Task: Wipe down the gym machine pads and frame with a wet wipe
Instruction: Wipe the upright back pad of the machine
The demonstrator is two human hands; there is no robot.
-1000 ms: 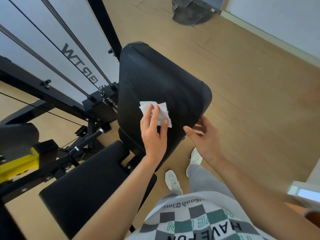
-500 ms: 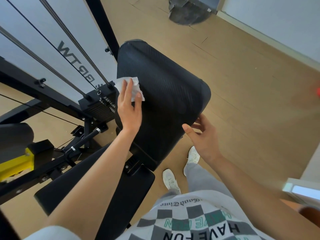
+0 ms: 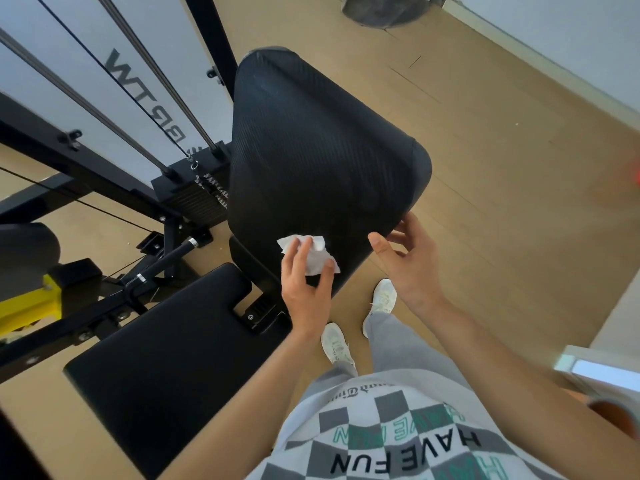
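Left grip (image 3: 304,292) presses wipe (image 3: 317,259) on back pad (image 3: 311,150) | right grip (image 3: 412,268) loose at edge

A left hand (image 3: 304,292) presses a crumpled white wipe (image 3: 315,259) with spread fingers against the lower part of a black back pad (image 3: 311,150), centre frame. The right hand (image 3: 412,268) touches the pad's lower right edge. A seat pad (image 3: 166,358) lies lower left.
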